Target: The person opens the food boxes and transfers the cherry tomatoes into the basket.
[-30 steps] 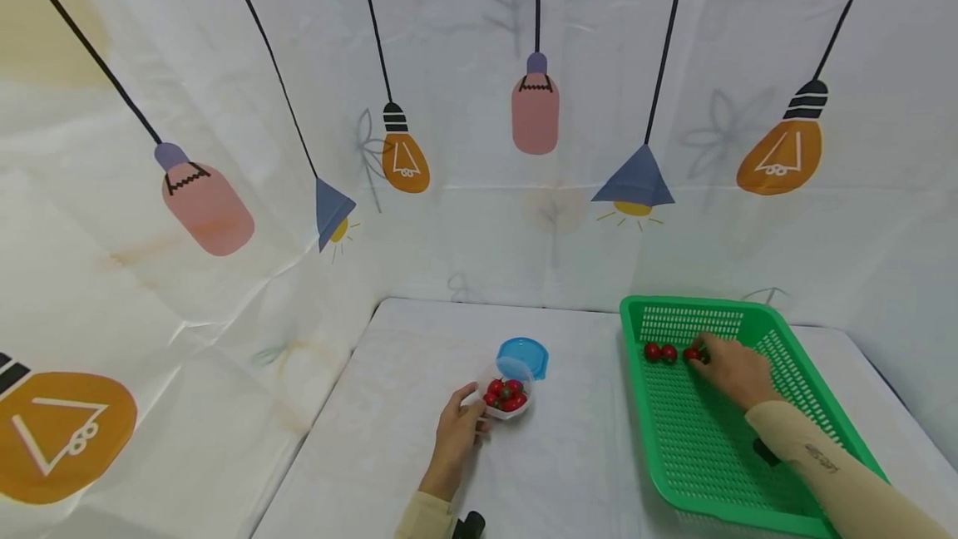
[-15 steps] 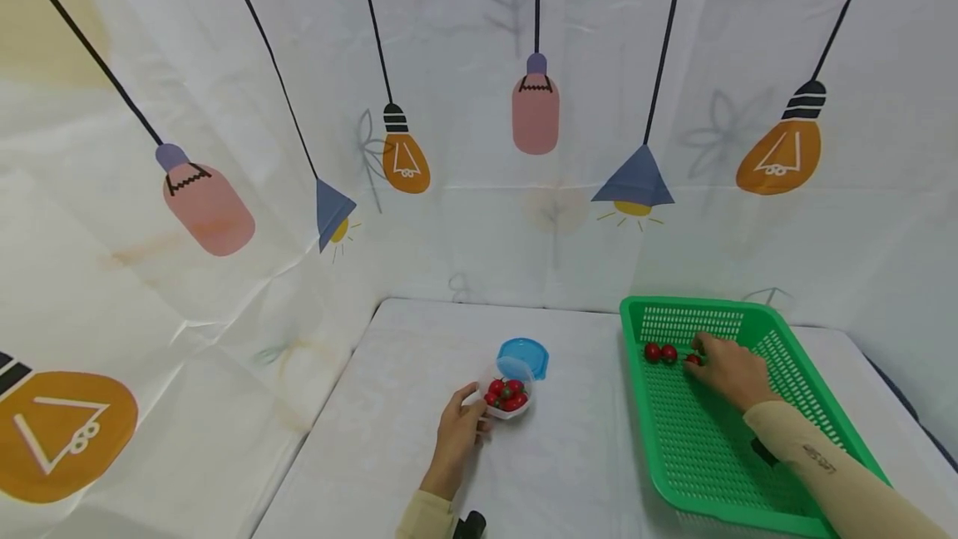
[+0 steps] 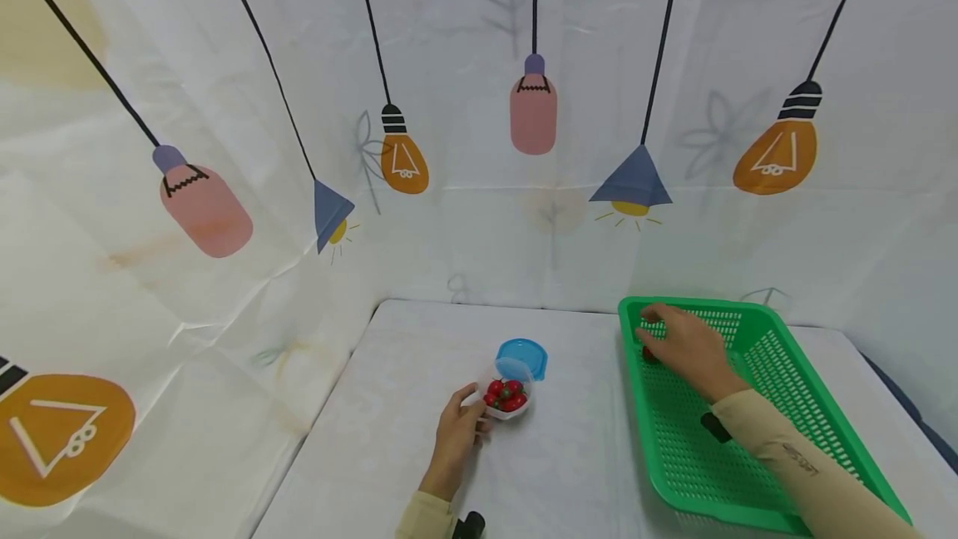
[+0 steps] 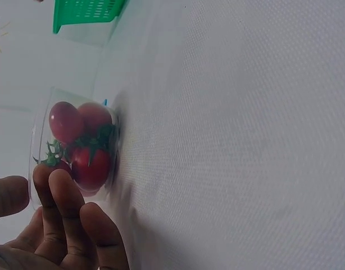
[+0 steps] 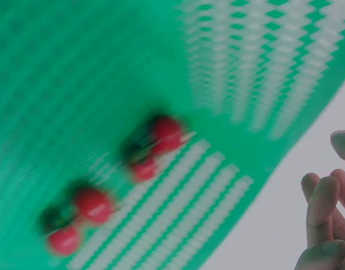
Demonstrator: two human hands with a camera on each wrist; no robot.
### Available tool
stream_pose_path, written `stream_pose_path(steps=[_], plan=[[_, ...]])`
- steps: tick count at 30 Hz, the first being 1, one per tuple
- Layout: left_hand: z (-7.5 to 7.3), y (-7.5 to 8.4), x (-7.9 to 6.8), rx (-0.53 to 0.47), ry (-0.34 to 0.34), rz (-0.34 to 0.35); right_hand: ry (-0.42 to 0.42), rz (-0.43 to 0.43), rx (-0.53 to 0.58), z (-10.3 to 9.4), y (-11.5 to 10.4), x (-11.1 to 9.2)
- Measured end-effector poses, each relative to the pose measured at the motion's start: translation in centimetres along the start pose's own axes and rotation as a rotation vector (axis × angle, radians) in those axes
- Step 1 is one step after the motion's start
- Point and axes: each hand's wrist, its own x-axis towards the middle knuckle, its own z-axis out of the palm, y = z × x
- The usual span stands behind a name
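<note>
My left hand (image 3: pixel 458 435) grips the near-left side of a clear plastic container (image 3: pixel 516 415) on the table. Red cherry tomatoes (image 4: pixel 91 169) with green stems lie inside it, seen through the wall in the left wrist view. Its fingertips (image 4: pixel 66 191) lie against the wall, the thumb on the other side of the rim. Over the far left part of a green basket (image 3: pixel 651 456) is my right hand (image 3: pixel 692 352), fingers loosely bent and holding nothing. Several cherry tomatoes (image 5: pixel 94 205) lie in the basket, blurred in the right wrist view; the hand mostly covers them in the head view.
A blue lid (image 3: pixel 530 352) lies just behind the container. White cloth (image 3: pixel 569 472) covers the table between container and basket. A white sheet with printed lamps (image 3: pixel 479 256) hangs behind and to the left.
My right hand has moved left and away from me within the basket, leaving the tomato its fingers were around. My left hand and the container have stayed put.
</note>
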Motion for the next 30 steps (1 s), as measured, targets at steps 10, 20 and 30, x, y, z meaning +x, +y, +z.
stream_pose_path(steps=[10,20,30], plan=[[0.1,-0.2,0.4,0.005,0.012,-0.018,-0.026,-0.05,0.074,1.5,-7.3,2.0],[-0.3,0.0,0.2,-0.022,0.001,0.005,-0.213,-0.077,0.172,2.6,-12.6,3.9],[-0.3,-0.3,0.6,-0.011,-0.007,-0.021,-0.321,-0.103,0.144,6.4,-15.7,3.9]])
